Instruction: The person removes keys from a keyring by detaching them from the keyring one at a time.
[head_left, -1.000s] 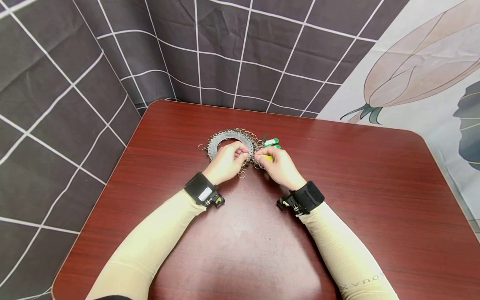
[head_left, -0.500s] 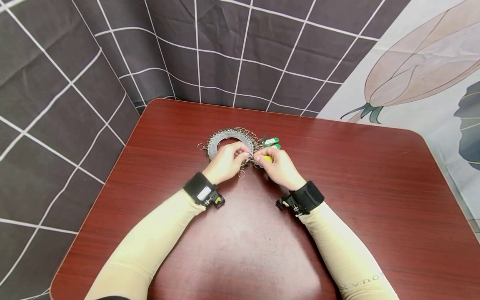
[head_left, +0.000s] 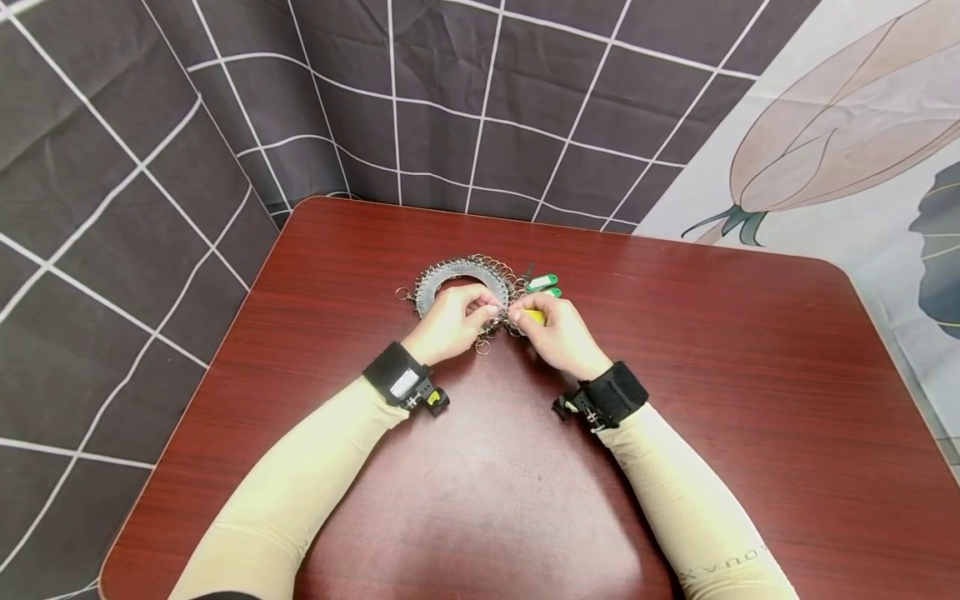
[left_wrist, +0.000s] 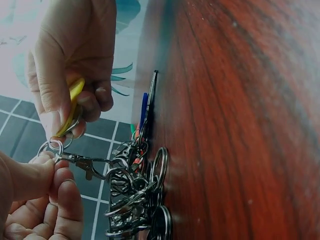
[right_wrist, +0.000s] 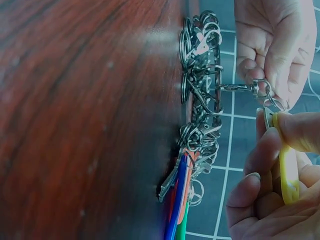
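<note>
One curled left hand (head_left: 450, 323) pinches a silver metal clasp (left_wrist: 84, 161); the curled right hand (head_left: 558, 335) pinches an oblong yellow plastic tag (right_wrist: 288, 172).

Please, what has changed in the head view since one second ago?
Very little: the left hand and its black wristband have shifted slightly to the left. Nothing was visibly taken hold of or let go. The right hand still holds the yellow tag; the grey ring and green tags stayed in place.
</note>
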